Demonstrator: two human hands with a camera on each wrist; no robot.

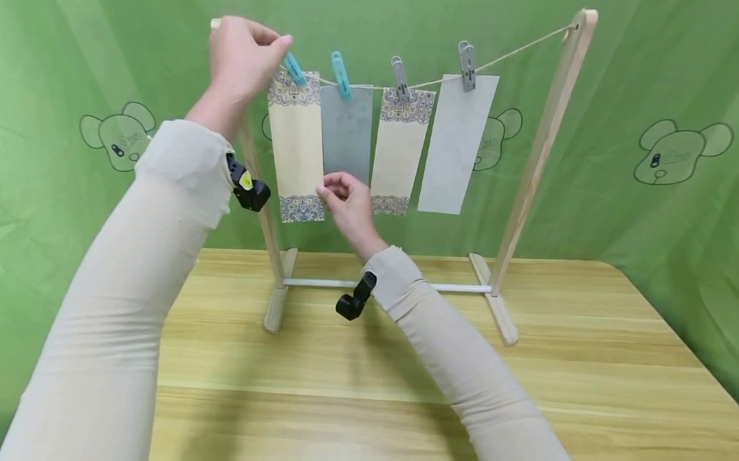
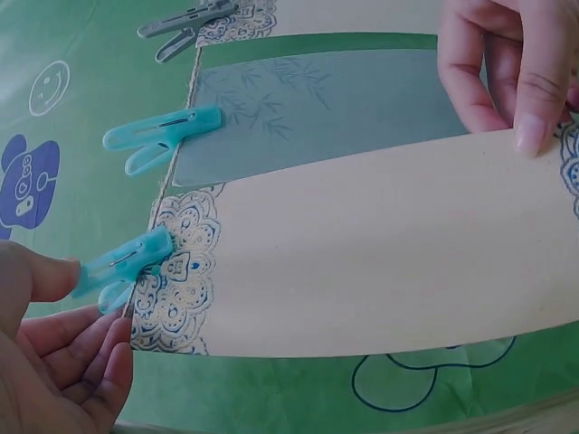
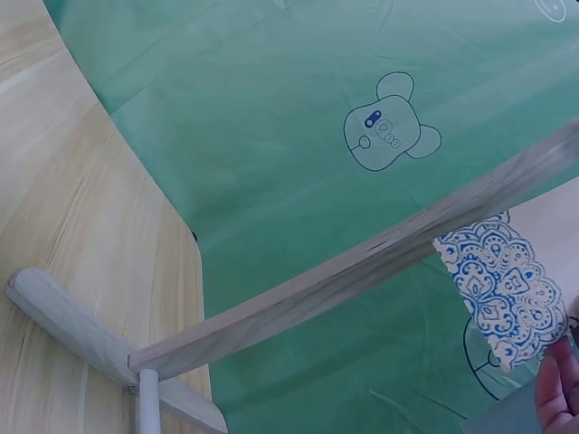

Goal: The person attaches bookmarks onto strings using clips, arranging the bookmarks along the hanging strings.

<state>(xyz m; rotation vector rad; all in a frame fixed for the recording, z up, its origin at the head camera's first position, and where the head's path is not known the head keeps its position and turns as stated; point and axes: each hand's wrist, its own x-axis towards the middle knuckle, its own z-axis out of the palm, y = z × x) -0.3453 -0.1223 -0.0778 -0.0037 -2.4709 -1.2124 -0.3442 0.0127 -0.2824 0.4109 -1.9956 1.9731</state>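
Note:
My left hand (image 1: 243,56) is up at the left end of the cord, pinching the handles of a light-blue clothespin (image 2: 136,262). That clothespin sits over the cord at the top of a cream paper strip (image 1: 297,145) with blue mandala bands at both ends. Lower down, my right hand (image 1: 350,205) pinches the strip's right edge near its bottom band, the thumb (image 2: 532,131) on the front face. In the right wrist view the strip's lower band (image 3: 507,294) shows beside the fingertips. Behind my right hand hangs a grey-blue strip (image 1: 346,130) under another light-blue clothespin (image 1: 341,76).
A second mandala strip (image 1: 404,149) and a pale grey strip (image 1: 456,145) hang under grey clothespins, one of them (image 1: 399,79) near the middle. The cord (image 1: 526,50) runs between wooden posts, the right one (image 1: 543,155) on a wooden foot. A white rod (image 1: 454,288) joins the posts above the wooden table (image 1: 586,377).

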